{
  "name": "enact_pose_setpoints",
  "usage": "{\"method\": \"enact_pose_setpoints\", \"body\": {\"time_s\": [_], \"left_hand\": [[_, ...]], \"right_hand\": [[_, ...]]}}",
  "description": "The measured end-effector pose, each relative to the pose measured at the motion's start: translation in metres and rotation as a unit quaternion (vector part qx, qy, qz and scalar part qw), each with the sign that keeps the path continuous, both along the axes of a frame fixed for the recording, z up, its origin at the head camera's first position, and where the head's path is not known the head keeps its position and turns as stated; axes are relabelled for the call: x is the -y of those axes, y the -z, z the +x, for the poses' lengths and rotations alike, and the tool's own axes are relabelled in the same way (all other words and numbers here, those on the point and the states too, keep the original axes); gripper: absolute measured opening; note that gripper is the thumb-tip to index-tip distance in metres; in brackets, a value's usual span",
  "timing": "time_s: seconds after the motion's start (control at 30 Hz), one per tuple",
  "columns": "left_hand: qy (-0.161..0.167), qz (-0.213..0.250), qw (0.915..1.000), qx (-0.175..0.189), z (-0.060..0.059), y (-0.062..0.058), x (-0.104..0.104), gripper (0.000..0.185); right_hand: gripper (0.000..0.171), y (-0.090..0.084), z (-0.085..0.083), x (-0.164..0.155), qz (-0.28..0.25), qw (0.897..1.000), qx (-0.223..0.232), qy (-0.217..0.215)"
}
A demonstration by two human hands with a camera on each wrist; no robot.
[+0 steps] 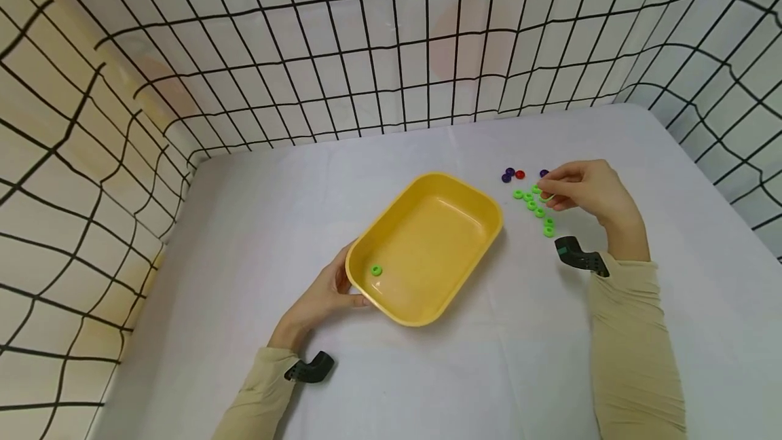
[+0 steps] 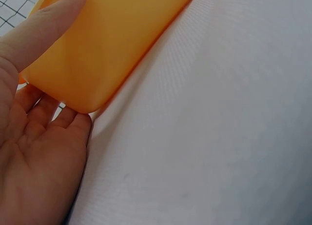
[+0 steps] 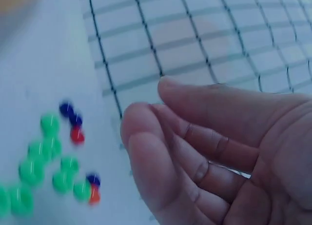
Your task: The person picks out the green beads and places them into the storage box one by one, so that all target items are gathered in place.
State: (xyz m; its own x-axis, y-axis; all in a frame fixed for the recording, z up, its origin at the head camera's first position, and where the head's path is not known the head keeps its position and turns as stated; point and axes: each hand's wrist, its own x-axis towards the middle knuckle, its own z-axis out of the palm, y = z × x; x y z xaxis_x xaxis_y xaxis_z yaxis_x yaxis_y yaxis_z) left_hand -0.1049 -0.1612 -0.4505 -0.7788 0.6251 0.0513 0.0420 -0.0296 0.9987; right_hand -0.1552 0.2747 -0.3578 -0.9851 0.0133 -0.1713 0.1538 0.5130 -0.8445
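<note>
A yellow plastic tray (image 1: 427,250) lies at an angle on the white cloth, with one green ring-shaped bead (image 1: 376,269) inside near its lower left corner. My left hand (image 1: 326,299) grips that corner, thumb on the outer wall and fingers curled under the bottom edge; the left wrist view shows the tray (image 2: 112,44) from the side. To the right, my right hand (image 1: 583,189) hovers over loose green beads (image 1: 531,205). Its fingers (image 3: 151,161) are loosely bent, with a gap to the thumb and nothing visible between them. It partly covers some beads in the head view.
Dark purple beads (image 1: 506,178) and a red bead (image 1: 520,174) lie just behind the green ones. An orange bead (image 3: 94,195) shows in the right wrist view. Black wire mesh (image 1: 397,46) borders the table at the back and both sides.
</note>
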Motion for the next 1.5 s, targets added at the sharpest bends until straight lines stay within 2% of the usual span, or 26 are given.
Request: {"method": "enact_pose_setpoints", "body": {"time_s": [0.23, 0.4, 0.57, 0.67, 0.73, 0.9, 0.97, 1.2, 1.5], "left_hand": [[-0.001, 0.009, 0.9999, -0.008, 0.000, 0.003, 0.001, 0.093], [-0.001, 0.004, 1.0000, -0.009, 0.001, 0.004, 0.000, 0.093], [-0.002, 0.000, 0.9999, -0.011, 0.001, 0.003, -0.002, 0.093], [0.000, 0.000, 0.9999, -0.011, 0.001, 0.002, -0.003, 0.093], [-0.001, -0.006, 1.0000, -0.005, 0.003, -0.004, -0.004, 0.093], [-0.006, -0.011, 0.9999, -0.001, 0.003, -0.004, -0.003, 0.093], [-0.006, -0.004, 1.0000, -0.005, 0.001, 0.002, -0.001, 0.093], [-0.007, 0.001, 1.0000, -0.004, 0.000, 0.001, 0.000, 0.093], [-0.004, 0.005, 1.0000, -0.004, 0.000, 0.001, -0.001, 0.094]], "right_hand": [[0.049, 0.021, -0.004, -0.025, 0.020, 0.998, 0.038, 0.045], [0.047, 0.039, -0.008, -0.032, 0.001, 0.997, 0.031, 0.069], [0.046, 0.051, -0.012, -0.033, -0.021, 0.997, 0.022, 0.072], [0.049, 0.057, -0.013, -0.033, -0.018, 0.997, 0.029, 0.072], [0.052, 0.061, -0.014, -0.034, -0.013, 0.997, 0.030, 0.072], [0.054, 0.069, -0.017, -0.034, -0.012, 0.997, 0.028, 0.078], [0.052, 0.072, -0.018, -0.034, -0.016, 0.996, 0.027, 0.081], [0.048, 0.075, -0.020, -0.031, -0.023, 0.995, 0.031, 0.090], [0.049, 0.071, -0.019, -0.028, 0.009, 0.995, 0.041, 0.094]]}}
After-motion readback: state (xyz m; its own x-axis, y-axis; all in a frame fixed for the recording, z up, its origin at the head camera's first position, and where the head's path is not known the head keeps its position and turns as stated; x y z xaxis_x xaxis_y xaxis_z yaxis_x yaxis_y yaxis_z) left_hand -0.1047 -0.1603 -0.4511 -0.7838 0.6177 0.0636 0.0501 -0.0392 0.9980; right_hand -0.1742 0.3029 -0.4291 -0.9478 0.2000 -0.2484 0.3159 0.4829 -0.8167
